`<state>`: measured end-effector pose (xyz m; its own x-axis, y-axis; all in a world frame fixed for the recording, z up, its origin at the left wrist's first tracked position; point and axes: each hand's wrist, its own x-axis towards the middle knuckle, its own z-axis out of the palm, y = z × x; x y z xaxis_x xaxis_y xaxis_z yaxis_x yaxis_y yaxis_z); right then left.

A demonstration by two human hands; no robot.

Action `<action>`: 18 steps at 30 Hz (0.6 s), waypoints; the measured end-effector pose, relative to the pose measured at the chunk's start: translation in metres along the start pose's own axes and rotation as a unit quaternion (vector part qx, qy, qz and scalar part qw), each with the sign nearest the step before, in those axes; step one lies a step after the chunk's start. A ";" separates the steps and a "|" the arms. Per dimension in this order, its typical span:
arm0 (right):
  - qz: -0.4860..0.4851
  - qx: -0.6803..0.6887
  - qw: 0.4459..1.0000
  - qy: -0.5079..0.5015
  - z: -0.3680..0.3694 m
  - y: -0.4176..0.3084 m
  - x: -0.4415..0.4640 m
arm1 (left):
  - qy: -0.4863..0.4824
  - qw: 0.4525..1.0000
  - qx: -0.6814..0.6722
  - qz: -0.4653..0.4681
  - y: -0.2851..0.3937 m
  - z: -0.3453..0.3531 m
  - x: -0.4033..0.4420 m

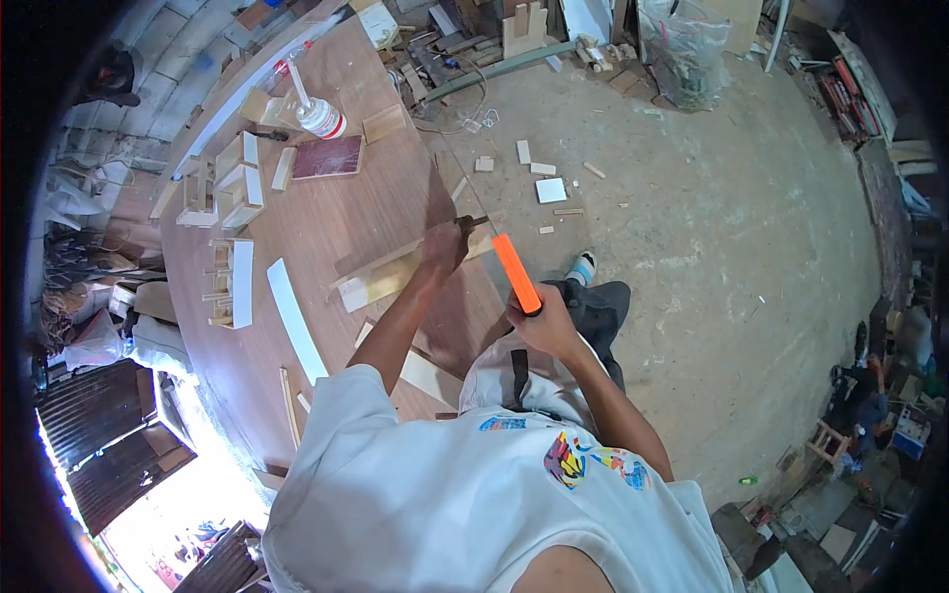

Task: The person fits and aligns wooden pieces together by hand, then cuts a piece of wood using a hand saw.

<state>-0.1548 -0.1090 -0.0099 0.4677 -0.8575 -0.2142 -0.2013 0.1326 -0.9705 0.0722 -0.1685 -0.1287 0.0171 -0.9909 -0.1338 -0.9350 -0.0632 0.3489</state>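
Observation:
An orange-handled saw (pixel 517 275) is in my right hand (pixel 546 321), whose fingers wrap round the lower end of the handle. Its thin blade points up and away, past the table's edge. My left hand (pixel 445 247) is closed at the table edge, beside the blade, over the end of a pale wooden board (pixel 381 280). A small dark piece sticks out from its fingers toward the blade; what it is I cannot make out. The board lies across the brown table (pixel 326 232) and reaches its right edge.
Small wooden frames (pixel 240 188) and a glue bottle (pixel 321 119) stand on the table's far left, near a dark red block (pixel 328 157). A white strip (pixel 297 321) lies nearer. Wood offcuts (pixel 551 191) are scattered on the floor. A person (pixel 870 405) is at far right.

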 end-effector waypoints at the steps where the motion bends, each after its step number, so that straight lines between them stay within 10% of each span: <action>1: 0.002 0.000 1.000 -0.001 0.002 0.000 0.001 | 0.005 1.000 -0.020 0.000 0.000 0.001 -0.001; 18: 0.054 0.072 0.995 0.033 0.000 -0.014 0.007 | 0.156 0.981 -0.047 0.106 0.002 0.020 -0.004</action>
<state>-0.1484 -0.1168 0.0019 0.3921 -0.8642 -0.3152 -0.1201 0.2916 -0.9490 0.0632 -0.1621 -0.1464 -0.0519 -0.9703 0.2364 -0.8928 0.1512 0.4243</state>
